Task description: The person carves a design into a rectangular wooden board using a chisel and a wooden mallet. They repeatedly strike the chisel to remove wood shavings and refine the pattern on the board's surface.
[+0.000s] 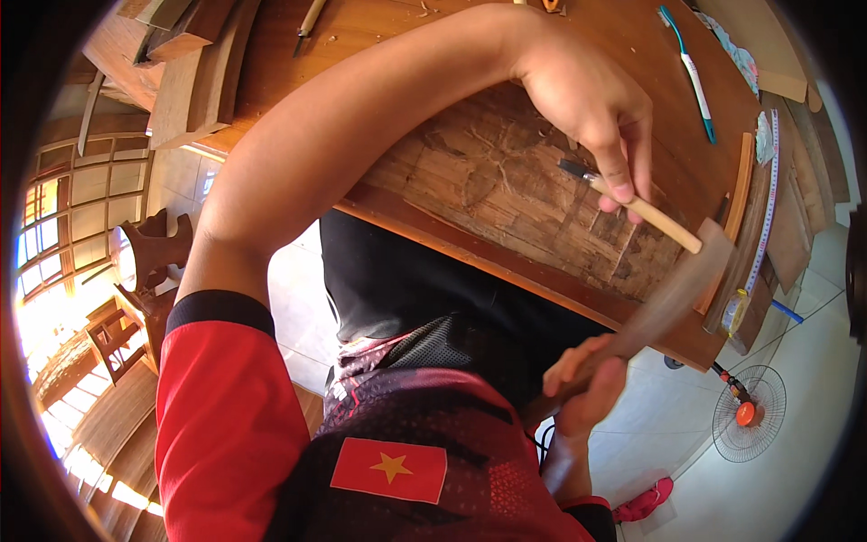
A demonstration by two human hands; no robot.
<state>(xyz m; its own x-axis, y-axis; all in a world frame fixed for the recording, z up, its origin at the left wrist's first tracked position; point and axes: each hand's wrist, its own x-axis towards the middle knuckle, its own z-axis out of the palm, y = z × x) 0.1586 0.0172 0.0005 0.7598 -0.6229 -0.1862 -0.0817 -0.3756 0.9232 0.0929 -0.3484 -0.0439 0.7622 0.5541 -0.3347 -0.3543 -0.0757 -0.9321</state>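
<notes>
My left hand [596,117] reaches across a brown wooden panel [488,181] with a carved relief. Its fingers pinch the light wooden handle of a carving chisel [655,221], whose dark blade points left, over the panel. Low at the right, my right hand [587,384] is wrapped round a flat wooden stick [664,303], which is smeared by motion. The stick's far end is beside the butt of the chisel handle; I cannot tell whether they touch. The panel lies along the near edge of the wooden table [623,54].
A green-and-white toothbrush [692,77] lies at the far right. Wood strips [727,221] and a measuring tape [766,217] line the right side. Wood blocks [194,90] and another chisel [310,25] are at the far left. A fan [748,413] stands beyond the table's right corner.
</notes>
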